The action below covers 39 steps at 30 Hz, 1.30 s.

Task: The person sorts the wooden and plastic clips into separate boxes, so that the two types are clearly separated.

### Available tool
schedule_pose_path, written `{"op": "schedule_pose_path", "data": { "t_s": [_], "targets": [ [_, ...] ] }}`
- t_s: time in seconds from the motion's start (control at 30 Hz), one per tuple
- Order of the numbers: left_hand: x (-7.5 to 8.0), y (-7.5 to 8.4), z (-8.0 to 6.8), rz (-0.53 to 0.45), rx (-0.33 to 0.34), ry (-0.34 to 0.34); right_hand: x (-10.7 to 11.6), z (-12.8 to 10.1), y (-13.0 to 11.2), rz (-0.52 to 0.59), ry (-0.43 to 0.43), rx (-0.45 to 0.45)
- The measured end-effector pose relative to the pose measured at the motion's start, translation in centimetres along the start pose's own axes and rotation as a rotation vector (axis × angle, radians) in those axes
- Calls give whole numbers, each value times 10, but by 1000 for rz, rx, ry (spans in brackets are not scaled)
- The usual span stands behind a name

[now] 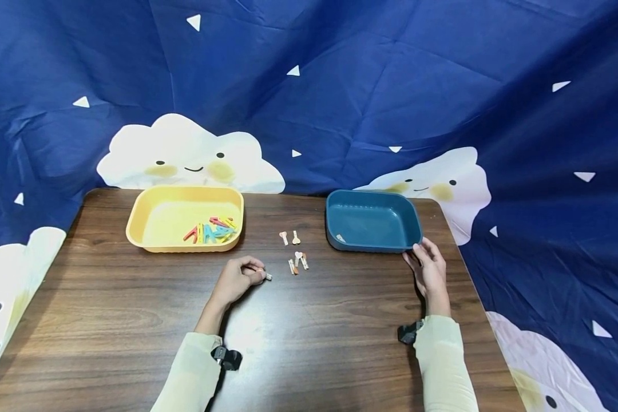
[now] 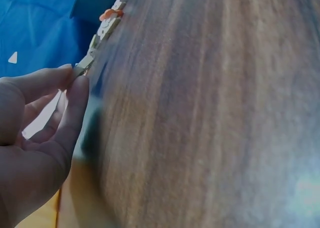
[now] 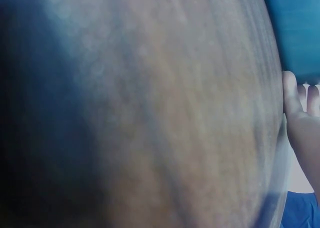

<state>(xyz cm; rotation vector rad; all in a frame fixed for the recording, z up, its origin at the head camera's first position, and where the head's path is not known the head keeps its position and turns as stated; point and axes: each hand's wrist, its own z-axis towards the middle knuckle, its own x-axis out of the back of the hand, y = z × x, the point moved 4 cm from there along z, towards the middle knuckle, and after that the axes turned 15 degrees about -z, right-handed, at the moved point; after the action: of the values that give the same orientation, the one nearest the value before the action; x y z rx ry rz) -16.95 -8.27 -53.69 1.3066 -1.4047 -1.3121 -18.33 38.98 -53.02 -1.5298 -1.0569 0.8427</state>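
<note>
While our left hand point(image 1: 235, 281) pinches a small wooden clip point(image 1: 266, 276) off the bench point(image 1: 314, 326), our right hand point(image 1: 430, 269) rests relaxed fingers point(image 1: 416, 250) against the blue tray point(image 1: 372, 220).

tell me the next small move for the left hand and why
Probably lift the peg off the table and carry it toward the blue tray. The left hand already pinches it, the right hand rests at that tray's near corner as if steadying it, and the yellow tray holds only coloured pegs.
</note>
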Motion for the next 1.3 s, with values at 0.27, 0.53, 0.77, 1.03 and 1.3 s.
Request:
{"op": "schedule_pose_path", "data": {
  "t_s": [0.27,0.53,0.77,1.03,1.3],
  "targets": [
    [-4,6,4,-98,2,6,-2,0,1,-11,2,-27],
    [-10,11,11,-183,-1,3,-2,0,0,4,18,-38],
    [-17,18,17,-236,3,16,-2,-1,-1,13,35,-39],
    [-22,25,25,-274,10,14,-3,-1,0,9,43,-48],
    [-32,33,33,-367,38,-6,-3,-1,-1,1,37,-54]
  ]
}}
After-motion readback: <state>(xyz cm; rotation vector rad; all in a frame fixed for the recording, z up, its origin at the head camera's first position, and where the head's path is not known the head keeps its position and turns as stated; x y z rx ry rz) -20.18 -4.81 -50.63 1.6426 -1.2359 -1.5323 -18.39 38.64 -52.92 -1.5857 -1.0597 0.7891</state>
